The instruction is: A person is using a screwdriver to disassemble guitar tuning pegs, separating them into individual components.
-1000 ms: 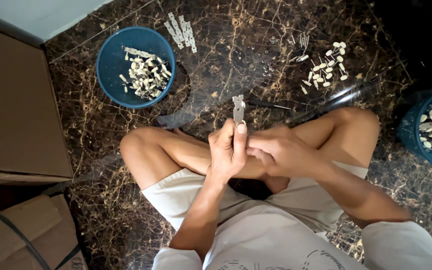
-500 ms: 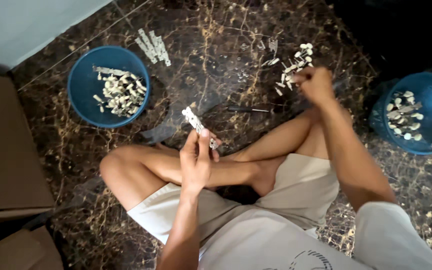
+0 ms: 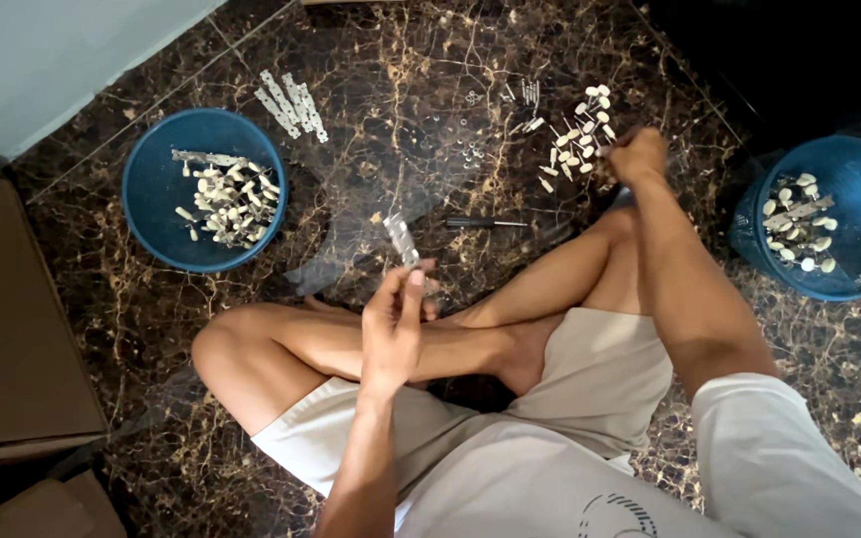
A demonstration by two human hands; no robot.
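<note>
While plain brown cardboard boxes [image 3: 12, 329] stand at the left edge, flat-sided and bare of any label, the left hand [image 3: 394, 334] pinches a small grey metal strip [image 3: 402, 240] between fingertips, holding it tilted above the crossed legs. It is narrow, pale and ridged — finer detail is blurred. The right hand [image 3: 636, 155] reaches out to a scatter of small cream pieces [image 3: 577, 139] on the floor, fingers curled over them; whether it grips one cannot be told. A black screwdriver [image 3: 485, 223] lies between the hands. Two round blue baskets [image 3: 203, 189] — the other at far right [image 3: 849, 214] — hold more cream pieces. Dark marble floor [image 3: 401, 90] with gold veins meets a pale wall [image 3: 42, 60].
</note>
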